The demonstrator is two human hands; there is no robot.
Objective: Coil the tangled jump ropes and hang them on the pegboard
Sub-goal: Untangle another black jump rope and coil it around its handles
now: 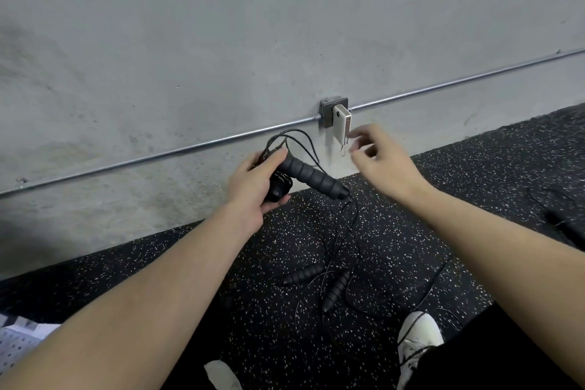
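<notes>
My left hand (253, 187) grips one ribbed handle (311, 177) plus the coils of cord (281, 184) wound so far, fingers curled round the bundle, a few loops (294, 139) sticking up past my thumb. Right hand (378, 160) is free, fingers loosely spread, holding nothing — up near the wall box (336, 115). The rest of that cord (349, 222) trails off the handle tip down to the floor (474, 187), where two more handles (319, 282) lie in a snarl of cord approx mid-floor, just ahead of my shoe (418, 336). To do this bit well, I reckon: catch the slack w/ the right hand close to the handle, lay each loop the same size into the left palm, and keep the left thumb pinned so nothing springs out. Don't yank — the trailing cord looks crossed w/ the other rope and a pull would likely tighten the knot. The pegboard (19, 342) shows at the bottom-left corner of view.
</notes>
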